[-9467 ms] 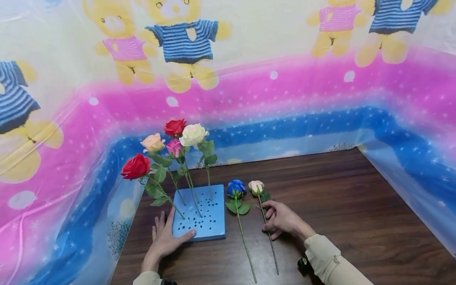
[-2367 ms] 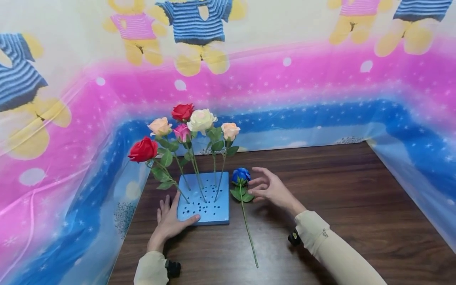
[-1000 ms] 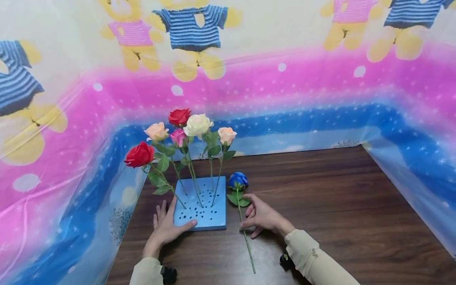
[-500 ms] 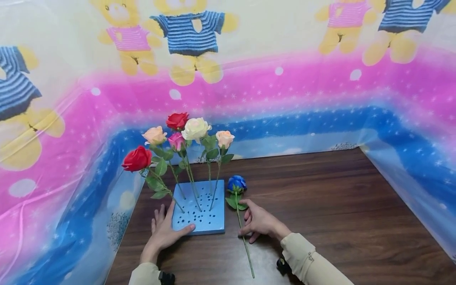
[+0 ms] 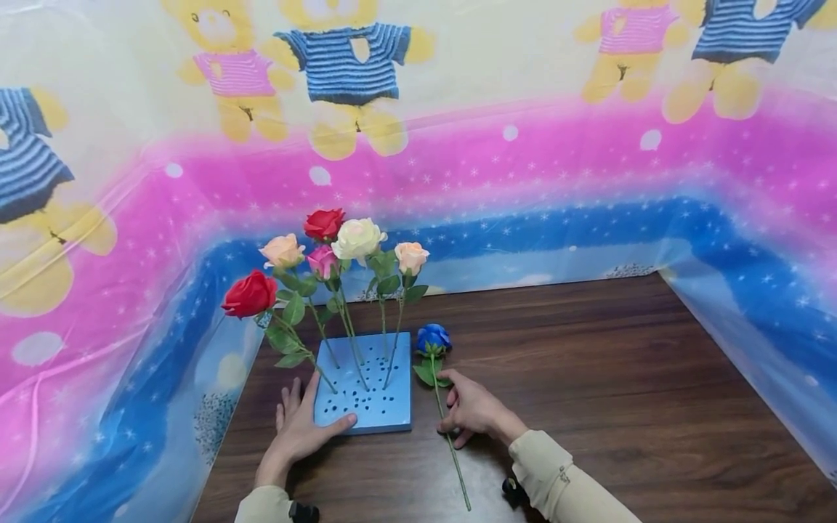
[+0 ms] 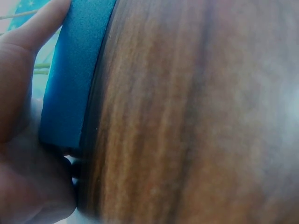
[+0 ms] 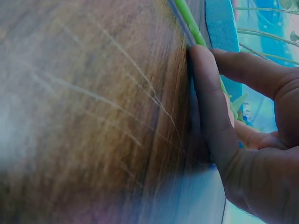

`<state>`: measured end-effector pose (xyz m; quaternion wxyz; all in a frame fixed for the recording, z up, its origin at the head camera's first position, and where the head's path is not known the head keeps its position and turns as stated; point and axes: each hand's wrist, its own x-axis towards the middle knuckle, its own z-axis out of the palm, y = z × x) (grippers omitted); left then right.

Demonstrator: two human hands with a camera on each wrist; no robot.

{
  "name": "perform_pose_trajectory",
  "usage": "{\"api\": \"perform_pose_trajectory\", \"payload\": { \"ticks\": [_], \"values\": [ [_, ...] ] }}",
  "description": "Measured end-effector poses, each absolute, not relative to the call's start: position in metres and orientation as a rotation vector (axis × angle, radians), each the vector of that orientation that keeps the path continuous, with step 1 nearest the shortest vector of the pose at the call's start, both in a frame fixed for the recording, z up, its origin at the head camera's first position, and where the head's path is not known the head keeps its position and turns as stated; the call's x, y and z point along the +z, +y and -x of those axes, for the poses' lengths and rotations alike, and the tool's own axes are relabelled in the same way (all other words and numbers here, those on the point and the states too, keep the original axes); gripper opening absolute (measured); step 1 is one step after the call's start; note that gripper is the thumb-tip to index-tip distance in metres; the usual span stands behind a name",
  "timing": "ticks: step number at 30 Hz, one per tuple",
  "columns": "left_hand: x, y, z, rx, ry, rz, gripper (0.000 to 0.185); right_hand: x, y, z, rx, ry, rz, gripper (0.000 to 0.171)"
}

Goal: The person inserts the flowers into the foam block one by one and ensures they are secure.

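Dark wood tabletop (image 5: 588,378), teddy-bear plastic sheeting (image 5: 523,145) draped behind and at both sides. Far left: left hand (image 5: 297,432) lies flat, fingers straight, thumb on the near corner of the blue foam block (image 5: 366,407). Six roses (image 5: 327,254) stand in its holes, the red one leaning left. Just right of the block, the blue rose (image 5: 433,338) lies on the tabletop, stem running toward me. Right hand (image 5: 474,408) has its fingertips pinching the stem at mid-length. I judge it light, stem thin and bendy, bloom soft; best held on the stem, not the petals.
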<state>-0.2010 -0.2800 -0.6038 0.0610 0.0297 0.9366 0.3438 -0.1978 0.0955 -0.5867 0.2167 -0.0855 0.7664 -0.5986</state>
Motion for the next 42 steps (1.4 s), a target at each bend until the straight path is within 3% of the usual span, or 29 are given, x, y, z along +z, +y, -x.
{"api": "perform_pose_trajectory", "payload": {
  "ticks": [9,22,29,42],
  "values": [
    [-0.583,-0.272,0.196,0.955,2.779,-0.018,0.137,-0.589,0.097,0.2,-1.739,2.069,0.205,0.1],
    [-0.592,-0.274,0.197,1.102,2.817,-0.072,0.136,-0.588,0.102,0.206,-1.822,1.989,0.125,0.101],
    [-0.585,-0.272,0.198,0.915,2.771,-0.005,0.133,-0.588,0.106,0.209,-1.842,1.939,0.128,0.101],
    [-0.594,-0.274,0.197,1.017,2.827,-0.038,0.137,-0.563,0.12,0.213,-1.868,1.904,0.181,0.101]
  ]
}}
